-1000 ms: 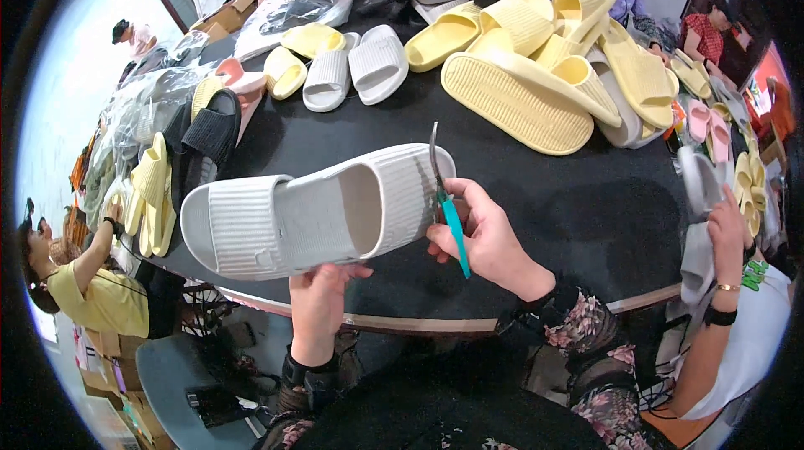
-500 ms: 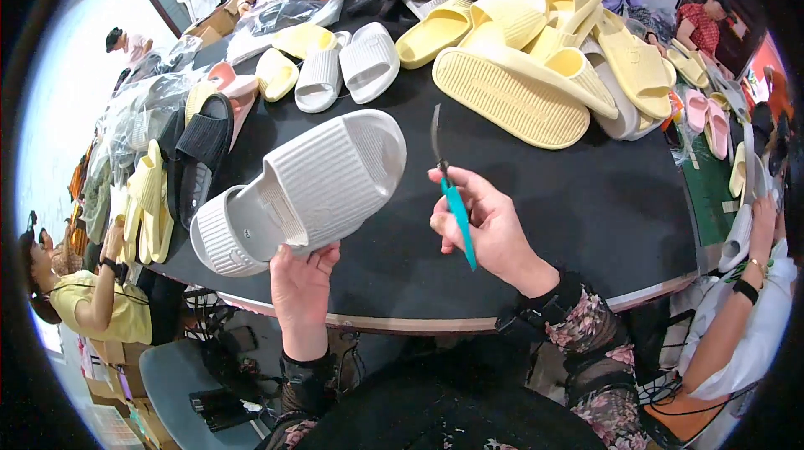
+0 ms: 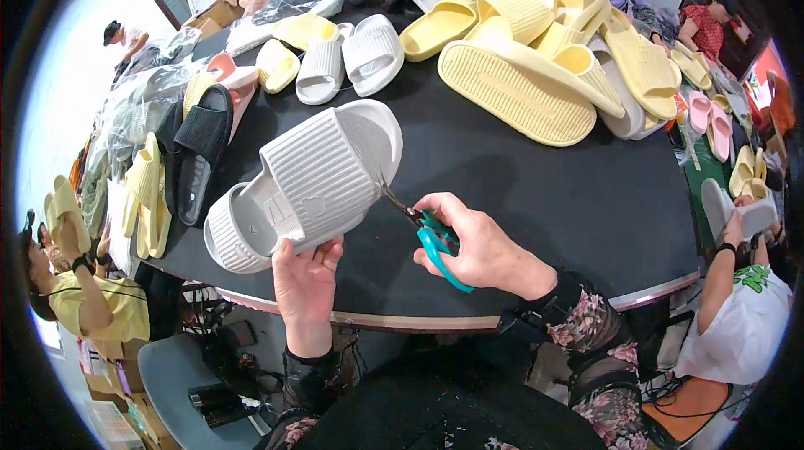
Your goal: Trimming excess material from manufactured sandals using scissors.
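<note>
My left hand (image 3: 308, 282) grips light grey ribbed slide slippers (image 3: 314, 173) by their near edge, above the table. They look like two, fitted into each other with toes at opposite ends. Thumb and fingers close on the edge; part of the fingers is hidden under the sole. In my right hand (image 3: 490, 249) are scissors (image 3: 439, 250) with teal handles. Their thin dark blades stand slightly apart, with the tips at the right edge of the upper slipper's strap. I cannot tell whether the tips touch it.
Yellow slippers (image 3: 515, 96) are piled at the far right of the black table (image 3: 519, 224). More grey slippers (image 3: 373, 56) lie at the back, black slippers (image 3: 203, 152) at the left. Co-workers sit or stand around, one handling grey slippers (image 3: 745, 214) at right. A chair (image 3: 180, 383) stands at lower left.
My right hand has turned and brought the scissors left and down, from upright to the slipper's edge. The grey slippers tilt slightly differently. The right co-worker has lifted grey slippers.
</note>
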A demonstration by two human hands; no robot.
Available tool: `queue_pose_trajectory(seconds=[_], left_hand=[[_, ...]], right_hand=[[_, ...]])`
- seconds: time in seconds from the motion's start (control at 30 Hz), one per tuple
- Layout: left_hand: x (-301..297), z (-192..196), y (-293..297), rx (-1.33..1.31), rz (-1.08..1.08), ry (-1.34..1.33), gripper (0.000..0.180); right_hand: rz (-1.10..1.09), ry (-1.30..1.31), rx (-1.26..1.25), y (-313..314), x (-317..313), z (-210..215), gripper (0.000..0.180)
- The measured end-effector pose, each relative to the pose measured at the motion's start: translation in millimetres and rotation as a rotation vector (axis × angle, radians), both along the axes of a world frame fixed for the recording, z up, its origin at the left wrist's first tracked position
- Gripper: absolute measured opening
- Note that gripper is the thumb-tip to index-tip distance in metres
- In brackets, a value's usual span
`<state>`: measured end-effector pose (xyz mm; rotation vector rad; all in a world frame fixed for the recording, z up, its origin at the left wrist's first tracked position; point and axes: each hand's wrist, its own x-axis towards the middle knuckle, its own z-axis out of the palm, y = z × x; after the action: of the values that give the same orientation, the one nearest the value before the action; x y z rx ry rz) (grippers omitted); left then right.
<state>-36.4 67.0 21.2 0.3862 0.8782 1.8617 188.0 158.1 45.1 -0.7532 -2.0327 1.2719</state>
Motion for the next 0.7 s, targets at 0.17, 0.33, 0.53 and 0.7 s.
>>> queue_pose_trajectory(seconds=[0.17,0.33,0.53,0.7], left_hand=[[0,-5,1,0.006,0.010,0.004,0.056],[0,-9,0,0.022,-0.018,0.065,0.055],[-2,-14,-2,0.028,-0.111,0.116,0.060],[1,-16,-4,0.025,-0.112,0.141,0.058]], right_hand=[[-0.028,-0.008,0.032,0,0,0,0.043],[-0.059,0.000,0.044,1,0,1,0.042],[-0.076,0.033,0.057,3,0,-2,0.041],[-0.077,0.034,-0.010,2,3,3,0.040]])
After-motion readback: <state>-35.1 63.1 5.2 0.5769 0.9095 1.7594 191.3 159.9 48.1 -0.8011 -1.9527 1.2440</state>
